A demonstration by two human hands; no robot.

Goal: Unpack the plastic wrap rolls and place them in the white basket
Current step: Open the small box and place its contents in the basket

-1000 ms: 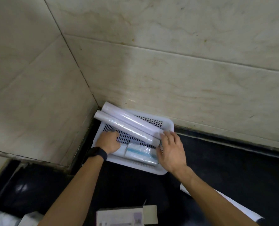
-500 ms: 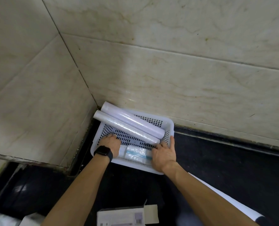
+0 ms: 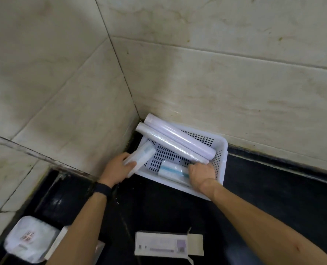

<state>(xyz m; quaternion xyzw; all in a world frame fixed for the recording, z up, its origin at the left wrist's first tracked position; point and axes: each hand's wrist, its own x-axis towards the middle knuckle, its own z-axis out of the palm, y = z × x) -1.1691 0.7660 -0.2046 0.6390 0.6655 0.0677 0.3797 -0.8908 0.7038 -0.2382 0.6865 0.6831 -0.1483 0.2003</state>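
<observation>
The white basket (image 3: pixel 223 163) sits in the corner of a black counter against tiled walls. Two long pale purple plastic wrap rolls (image 3: pixel 179 137) lie diagonally across it, their upper ends sticking out over its far left rim. My left hand (image 3: pixel 116 170) grips a short roll with blue print (image 3: pixel 140 158), tilted over the basket's left rim. My right hand (image 3: pixel 202 173) rests inside the basket on the end of a second short blue-printed roll (image 3: pixel 173 170) lying on its floor; its fingers are curled down and hidden.
An opened white cardboard box (image 3: pixel 168 243) lies on the black counter near me. A crumpled white plastic package (image 3: pixel 29 239) and another white box edge (image 3: pixel 55 243) sit at the lower left. Tiled walls close in the left and back sides.
My left hand has picked up one short blue-printed roll and lifted it to the basket's left rim. My right hand has moved deeper into the basket onto the other short roll.
</observation>
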